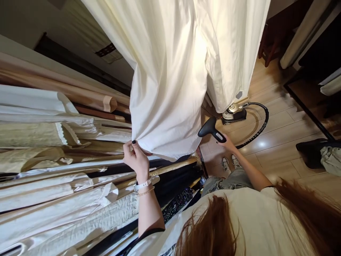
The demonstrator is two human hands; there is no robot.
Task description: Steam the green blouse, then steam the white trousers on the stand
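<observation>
A cream garment (167,96) hangs in front of me, with soft folds down its wide panel and a narrower part beside it on the right. My left hand (136,160) pinches the lower left corner of its hem and holds the edge out to the side. In my right hand (228,144) is the handle of a black garment steamer head (209,128). The steamer head is near the garment's lower right edge; whether it touches the cloth I cannot tell. A ribbed black hose (265,119) runs from the handle to the steamer base (234,115) on the floor.
Packed clothes (66,160) hang close along my left side. On the right, a dark rail (309,110) crosses above the wooden floor (277,156), near a black object (309,153) with greenish cloth. A reddish-brown wooden stool (270,46) stands at the back right.
</observation>
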